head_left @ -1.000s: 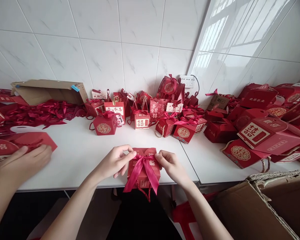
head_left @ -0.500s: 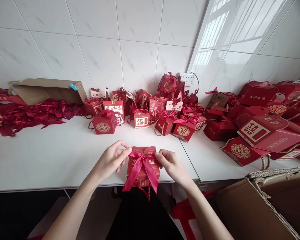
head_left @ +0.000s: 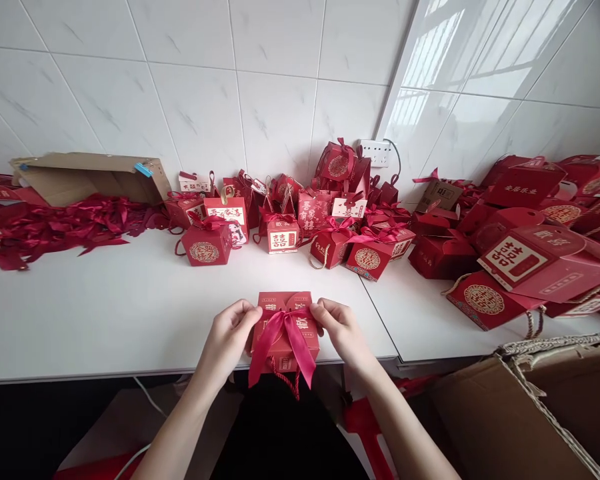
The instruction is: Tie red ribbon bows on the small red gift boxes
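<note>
"Red cardboard gift box [head_left: 279,301], where is it?"

"Front edge of white table [head_left: 120,313], right before the person, between 2 hands. Dark red satin ribbon bow [head_left: 285,320] on top, tails hanging over the front. Red twisted cord handle [head_left: 289,385] dangles below the table edge."

"Hands?"

"Left hand [head_left: 229,333] clasps the box's left edge, fingers curled by the bow. Right hand [head_left: 343,330] pinches the bow's right loop with its fingertips."

"Around it?"

"Row of small red boxes [head_left: 280,235] by the wall, well apart. Heap of loose red ribbons [head_left: 70,227] far left. Brown corrugated carton [head_left: 505,420] lower right."
</note>
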